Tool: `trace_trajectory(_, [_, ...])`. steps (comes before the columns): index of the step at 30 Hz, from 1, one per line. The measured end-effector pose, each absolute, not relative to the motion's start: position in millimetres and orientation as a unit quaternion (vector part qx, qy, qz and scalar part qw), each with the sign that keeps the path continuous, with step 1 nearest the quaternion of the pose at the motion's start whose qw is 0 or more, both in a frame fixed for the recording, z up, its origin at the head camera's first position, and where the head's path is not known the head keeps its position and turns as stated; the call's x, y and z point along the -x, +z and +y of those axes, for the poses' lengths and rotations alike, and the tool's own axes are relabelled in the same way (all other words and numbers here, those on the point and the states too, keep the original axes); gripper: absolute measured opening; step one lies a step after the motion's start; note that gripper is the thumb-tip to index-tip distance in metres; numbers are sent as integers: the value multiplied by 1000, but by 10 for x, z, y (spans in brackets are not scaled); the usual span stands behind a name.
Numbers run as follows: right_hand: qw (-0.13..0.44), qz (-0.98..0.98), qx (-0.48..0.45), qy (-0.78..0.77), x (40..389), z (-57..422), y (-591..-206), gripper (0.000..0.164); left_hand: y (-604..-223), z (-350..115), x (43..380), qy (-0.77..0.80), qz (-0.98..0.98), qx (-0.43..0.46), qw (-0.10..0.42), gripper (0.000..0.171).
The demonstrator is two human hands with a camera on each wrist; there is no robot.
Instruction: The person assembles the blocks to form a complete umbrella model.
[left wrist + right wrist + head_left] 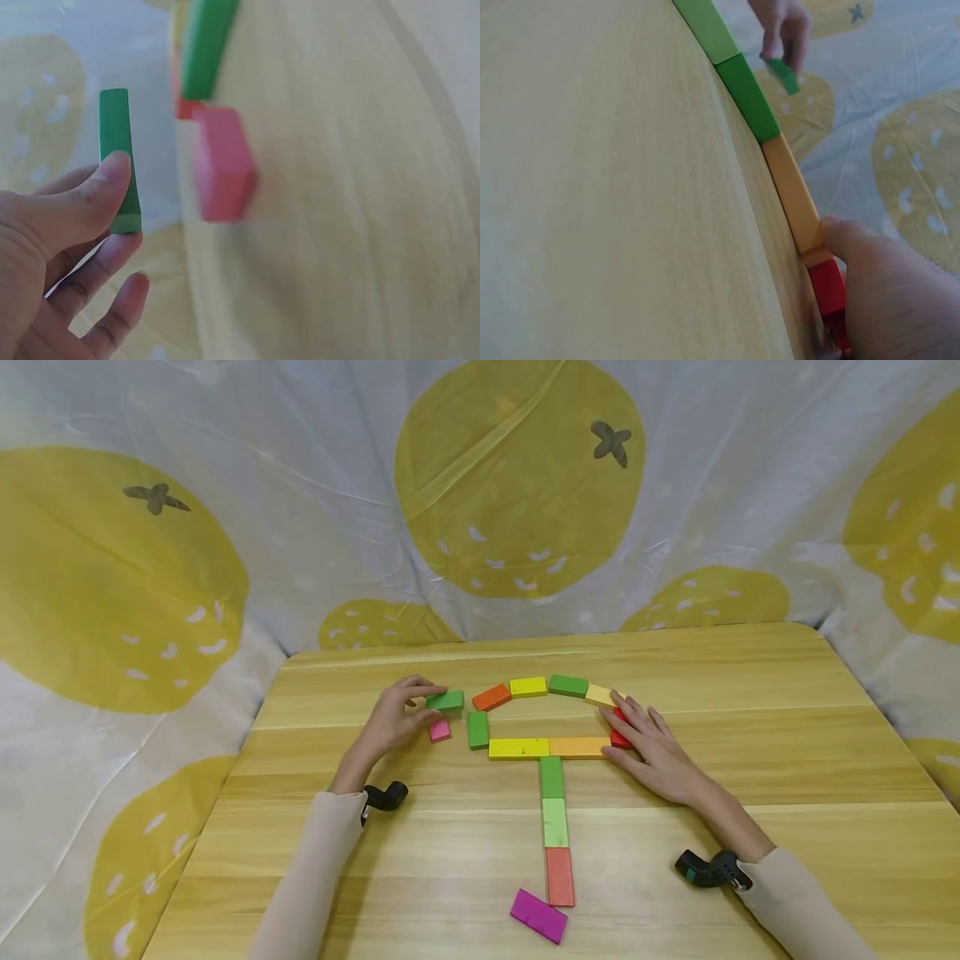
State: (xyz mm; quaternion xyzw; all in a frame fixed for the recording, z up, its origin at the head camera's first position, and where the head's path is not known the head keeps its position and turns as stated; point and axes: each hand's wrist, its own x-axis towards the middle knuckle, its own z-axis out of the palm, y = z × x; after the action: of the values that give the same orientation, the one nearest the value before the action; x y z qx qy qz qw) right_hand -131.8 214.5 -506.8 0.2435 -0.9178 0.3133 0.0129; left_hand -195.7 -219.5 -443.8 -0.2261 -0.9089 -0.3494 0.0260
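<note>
A magenta block [538, 916] lies nearest, beside the red foot [559, 877] of a block stem on the table [787, 760]; farther, the right hand [654, 750] rests with fingers spread over a red block [619, 739] at the crossbar's right end; left, the left hand [393, 720] pinches a green block [446, 700] just above a pink block [439, 730]; the block arch [551, 688] lies farthest.

A pale wooden counter [750, 760] fills the foreground, its planks running side to side. Behind it hangs a wrinkled white sheet [315, 485] — printed with big yellow fruit shapes — under soft, even light.
</note>
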Motion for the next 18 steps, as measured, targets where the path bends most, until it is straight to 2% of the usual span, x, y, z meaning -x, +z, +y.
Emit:
trace_trajectory(3, [13, -918, -243, 313, 1321, 2153, -5071, 66, -4330, -2173, 1837, -358, -899, 251, 19, 37])
trace_trajectory(11, [19, -918, -243, 312, 1320, 2144, -5076, 66, -4199, -2056, 1402, -376, -865, 329, -45, 37])
trace_trajectory(18, [19, -920, -238, 311, 1316, 2129, -5059, 71, -4364, -1983, 1050, -375, -835, 363, -173, 31])
